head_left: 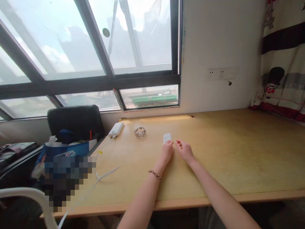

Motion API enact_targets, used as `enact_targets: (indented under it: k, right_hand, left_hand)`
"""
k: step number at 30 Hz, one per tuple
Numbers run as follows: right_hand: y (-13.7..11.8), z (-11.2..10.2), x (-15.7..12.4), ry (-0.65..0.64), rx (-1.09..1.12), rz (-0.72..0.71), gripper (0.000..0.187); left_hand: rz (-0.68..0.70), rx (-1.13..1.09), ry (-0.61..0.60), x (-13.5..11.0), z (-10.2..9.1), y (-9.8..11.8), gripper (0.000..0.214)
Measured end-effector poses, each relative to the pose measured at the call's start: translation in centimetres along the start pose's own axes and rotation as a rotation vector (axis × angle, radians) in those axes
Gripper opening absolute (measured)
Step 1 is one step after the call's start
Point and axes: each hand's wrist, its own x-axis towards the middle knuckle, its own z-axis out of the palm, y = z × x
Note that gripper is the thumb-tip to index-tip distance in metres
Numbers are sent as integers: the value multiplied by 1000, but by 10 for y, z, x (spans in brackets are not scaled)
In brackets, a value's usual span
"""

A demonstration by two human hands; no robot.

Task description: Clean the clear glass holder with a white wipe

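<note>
My left hand (166,152) lay half curled, touched the near edge of a small white box (167,137) on the tabletop (238,152), right hand (185,151) rested loosely open, empty.

White power bank (116,129), glass ashtray (140,132) near window (95,47); cable (107,174) front-left.

No legible text anywhere. Blue bag (62,150): printed logo, too blurred to read. Small white packet (167,137): no marking readable. Curtain (283,57): pictures only.
</note>
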Motion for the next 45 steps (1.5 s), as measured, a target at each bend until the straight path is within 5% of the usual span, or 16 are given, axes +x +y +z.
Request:
enact_targets:
  k: [3,10,14,19,21,24,31,40,45]
  right_hand:
    - [2,1,1,32,34,25,24]
    - [2,-1,7,177,339,171,35]
    - [-2,-6,9,156,732,367,52]
    - [-11,-12,5,-183,1123,453,47]
    - [-12,-10,5,-220,1158,437,40]
    - [-6,-6,8,-105,1158,449,34]
    - [13,-4,15,269,1011,477,29]
    - [0,-6,7,108,559,271,27]
    - [-10,-9,5,175,356,134,23]
  left_hand:
    - [-21,-317,37,-2,1,7,25]
    - [-312,-1410,66,4,-12,20,28]
    - [-400,-1676,25,6,-21,17,35]
    - [-430,-1714,88,6,-22,9,35]
    - [-442,-1704,131,7,-19,7,32]
    - [-429,-1685,134,8,-15,8,25]
    - [-364,-1491,-242,-3,-9,25,30]
    - [-411,-1251,-156,-4,-6,29,36]
    - [-444,-1241,-106,-4,-7,29,34]
